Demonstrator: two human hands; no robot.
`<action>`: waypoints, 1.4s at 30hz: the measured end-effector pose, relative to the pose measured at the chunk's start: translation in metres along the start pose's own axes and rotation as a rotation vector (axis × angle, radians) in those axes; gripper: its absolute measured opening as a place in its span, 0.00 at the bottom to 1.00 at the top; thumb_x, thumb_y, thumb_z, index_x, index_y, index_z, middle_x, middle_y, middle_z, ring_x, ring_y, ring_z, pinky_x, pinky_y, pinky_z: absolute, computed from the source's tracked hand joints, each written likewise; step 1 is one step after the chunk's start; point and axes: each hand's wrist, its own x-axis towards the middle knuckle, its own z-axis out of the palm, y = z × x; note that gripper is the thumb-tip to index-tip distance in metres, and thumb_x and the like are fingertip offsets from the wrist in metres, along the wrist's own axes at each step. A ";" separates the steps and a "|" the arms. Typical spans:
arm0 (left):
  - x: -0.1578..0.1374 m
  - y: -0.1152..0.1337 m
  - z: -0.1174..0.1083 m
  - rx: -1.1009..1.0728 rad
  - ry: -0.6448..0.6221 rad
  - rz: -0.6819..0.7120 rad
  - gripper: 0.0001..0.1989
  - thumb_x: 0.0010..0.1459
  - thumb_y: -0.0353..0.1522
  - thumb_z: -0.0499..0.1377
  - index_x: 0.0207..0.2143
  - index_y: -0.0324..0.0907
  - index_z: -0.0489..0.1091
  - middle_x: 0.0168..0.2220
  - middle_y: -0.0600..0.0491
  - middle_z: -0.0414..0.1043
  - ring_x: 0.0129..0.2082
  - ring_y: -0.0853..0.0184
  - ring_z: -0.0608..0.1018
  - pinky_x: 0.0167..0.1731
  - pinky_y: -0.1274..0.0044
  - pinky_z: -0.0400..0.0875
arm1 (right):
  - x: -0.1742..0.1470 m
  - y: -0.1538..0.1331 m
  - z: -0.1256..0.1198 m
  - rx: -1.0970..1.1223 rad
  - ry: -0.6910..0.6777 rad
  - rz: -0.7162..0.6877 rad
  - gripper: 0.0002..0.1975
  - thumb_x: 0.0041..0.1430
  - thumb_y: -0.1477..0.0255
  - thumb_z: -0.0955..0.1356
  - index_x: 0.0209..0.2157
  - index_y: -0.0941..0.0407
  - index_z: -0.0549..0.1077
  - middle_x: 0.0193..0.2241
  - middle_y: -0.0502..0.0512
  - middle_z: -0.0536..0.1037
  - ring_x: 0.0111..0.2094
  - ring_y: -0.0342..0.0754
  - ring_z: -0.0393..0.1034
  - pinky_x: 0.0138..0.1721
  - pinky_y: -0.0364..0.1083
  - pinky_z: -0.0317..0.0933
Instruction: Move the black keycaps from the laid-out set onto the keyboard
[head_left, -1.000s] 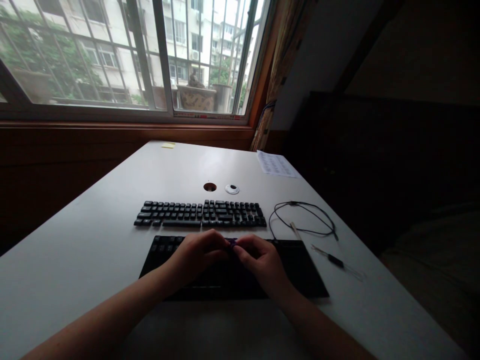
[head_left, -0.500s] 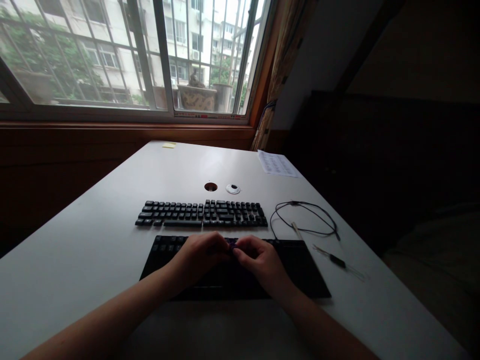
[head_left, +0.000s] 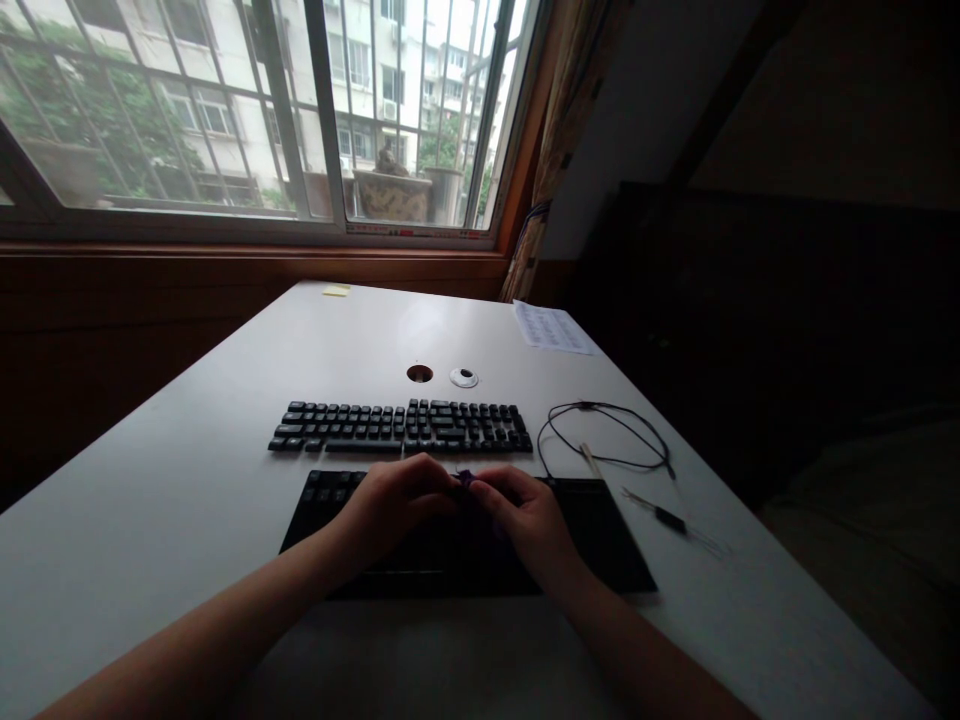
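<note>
My left hand (head_left: pixel 401 500) and my right hand (head_left: pixel 529 510) meet over a black keyboard (head_left: pixel 607 530) at the near side of the table. Both are closed, thumbs and fingers pinching a small, crumpled purple cloth (head_left: pixel 466 478) between them. Its lower part is lost in the dark, and the hands cover the keyboard's middle. Some keys show at the keyboard's upper left, while the rest of its face is too dark to make out. Loose black keycaps (head_left: pixel 367 425) lie in rows just beyond it.
A looped black cable (head_left: pixel 611 463) lies right of the keycaps. Near it are a thin pale stick (head_left: pixel 591 460) and a wire keycap puller (head_left: pixel 670 520). Farther back are a round hole (head_left: pixel 420 373), its white cover (head_left: pixel 464 377), a printed sheet (head_left: pixel 555 327) and a yellow note (head_left: pixel 337 291).
Both hands have shifted slightly, with the fingertips a little higher, and more of the purple cloth shows between them. The keyboard and keycaps stay in place.
</note>
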 end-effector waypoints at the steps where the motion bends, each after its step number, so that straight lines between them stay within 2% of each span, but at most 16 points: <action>1: 0.000 -0.001 0.000 -0.002 0.005 0.001 0.06 0.55 0.27 0.67 0.36 0.41 0.75 0.32 0.55 0.81 0.31 0.69 0.81 0.33 0.79 0.74 | 0.000 -0.001 0.000 0.001 -0.011 -0.008 0.11 0.59 0.60 0.72 0.34 0.54 0.80 0.32 0.52 0.81 0.35 0.49 0.76 0.39 0.46 0.68; 5: 0.001 -0.003 0.001 -0.020 0.010 0.006 0.04 0.57 0.29 0.66 0.36 0.41 0.75 0.33 0.54 0.80 0.31 0.68 0.80 0.34 0.78 0.75 | 0.001 -0.001 0.001 -0.001 -0.039 -0.013 0.10 0.59 0.61 0.72 0.34 0.53 0.81 0.33 0.53 0.82 0.36 0.50 0.77 0.41 0.48 0.68; 9: 0.002 -0.004 0.002 -0.068 0.041 0.112 0.03 0.59 0.30 0.65 0.34 0.40 0.74 0.37 0.51 0.76 0.36 0.67 0.79 0.37 0.76 0.76 | 0.001 0.000 0.003 0.031 -0.058 0.027 0.10 0.56 0.62 0.73 0.35 0.54 0.81 0.33 0.53 0.83 0.36 0.50 0.77 0.41 0.48 0.69; 14: 0.000 -0.003 0.001 0.059 0.048 0.163 0.03 0.62 0.31 0.63 0.34 0.41 0.75 0.32 0.54 0.70 0.31 0.70 0.75 0.31 0.80 0.72 | 0.002 0.002 0.002 0.041 -0.095 0.075 0.11 0.55 0.62 0.74 0.33 0.55 0.79 0.30 0.51 0.81 0.34 0.48 0.75 0.38 0.46 0.67; 19: -0.002 0.000 -0.001 0.137 0.021 0.239 0.04 0.63 0.31 0.62 0.36 0.41 0.76 0.33 0.52 0.71 0.31 0.70 0.75 0.31 0.79 0.72 | 0.003 0.002 -0.001 0.057 -0.151 0.113 0.12 0.54 0.61 0.74 0.32 0.56 0.78 0.28 0.50 0.79 0.31 0.46 0.73 0.34 0.44 0.65; 25: -0.002 0.001 -0.003 0.171 -0.004 0.292 0.06 0.65 0.31 0.60 0.35 0.40 0.76 0.33 0.51 0.72 0.31 0.69 0.76 0.31 0.79 0.72 | 0.000 0.001 -0.001 0.038 -0.145 0.094 0.11 0.54 0.62 0.74 0.30 0.56 0.78 0.28 0.50 0.79 0.31 0.46 0.73 0.34 0.44 0.65; 34: 0.000 0.002 -0.003 0.113 -0.008 0.263 0.06 0.64 0.31 0.61 0.33 0.39 0.76 0.33 0.51 0.73 0.30 0.69 0.76 0.31 0.78 0.72 | 0.000 0.003 0.001 -0.027 -0.103 0.044 0.08 0.55 0.65 0.71 0.30 0.55 0.78 0.26 0.50 0.79 0.29 0.46 0.72 0.33 0.43 0.65; 42: 0.002 0.006 -0.005 -0.172 0.002 0.101 0.04 0.58 0.30 0.67 0.33 0.39 0.75 0.35 0.51 0.72 0.34 0.67 0.76 0.34 0.77 0.73 | -0.002 0.000 0.001 0.007 0.037 -0.014 0.09 0.57 0.63 0.71 0.32 0.54 0.78 0.28 0.50 0.79 0.31 0.46 0.74 0.34 0.44 0.67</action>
